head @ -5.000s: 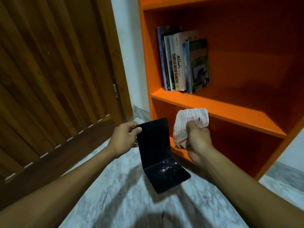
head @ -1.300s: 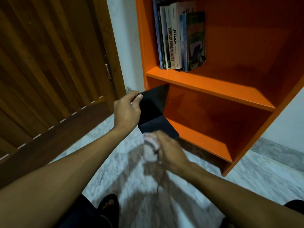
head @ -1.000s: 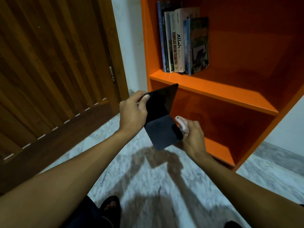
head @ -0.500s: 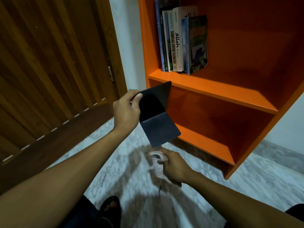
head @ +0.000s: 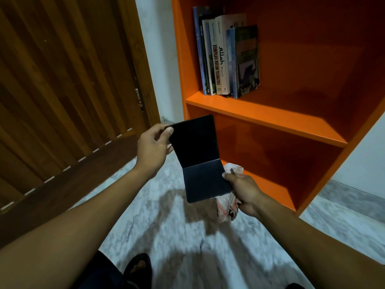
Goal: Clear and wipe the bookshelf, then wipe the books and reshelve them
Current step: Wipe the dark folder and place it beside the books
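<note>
Marble floor [head: 166, 226], orange bookshelf [head: 260, 115] upper right, books [head: 227, 57] upright on it. Left hand [head: 152, 151] pinches black bookend [head: 198, 159] top corner at frame centre; right hand [head: 243, 190] clutches cloth [head: 227, 205], thumb on lower plate. Bookend likely stiff, light, smooth: hold by edges.

black bookend [head: 198, 157] between both hands

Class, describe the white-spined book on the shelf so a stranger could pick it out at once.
Find the orange bookshelf and the row of books standing at its left end. The white-spined book stands mid-row, the only one with large black script on its spine.
</note>
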### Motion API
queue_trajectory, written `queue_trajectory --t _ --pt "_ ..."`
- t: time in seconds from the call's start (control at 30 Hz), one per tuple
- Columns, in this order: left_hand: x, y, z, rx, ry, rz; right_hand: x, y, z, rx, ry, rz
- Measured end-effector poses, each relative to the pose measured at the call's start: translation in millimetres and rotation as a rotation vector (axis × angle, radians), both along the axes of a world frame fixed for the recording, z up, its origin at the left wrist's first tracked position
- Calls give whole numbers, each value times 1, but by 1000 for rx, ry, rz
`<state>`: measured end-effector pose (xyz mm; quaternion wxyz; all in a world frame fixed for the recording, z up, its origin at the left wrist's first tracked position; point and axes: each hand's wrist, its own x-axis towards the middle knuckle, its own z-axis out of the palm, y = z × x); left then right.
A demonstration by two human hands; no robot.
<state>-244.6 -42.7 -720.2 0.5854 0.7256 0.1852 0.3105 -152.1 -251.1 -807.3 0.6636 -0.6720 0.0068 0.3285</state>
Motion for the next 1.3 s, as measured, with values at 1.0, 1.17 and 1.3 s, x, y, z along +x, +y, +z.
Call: queue_trajectory --t 1.0,1.17,1.3 --pt "4 -12 6 -341 81 93 -7 10 33 312 199 -459" --pt "3 -28 7 -256 154 -62 0 24 70 309 -69 -491" --pt "9 -58 3 -226 155 -204 -14 40 79 244 -492 -342"
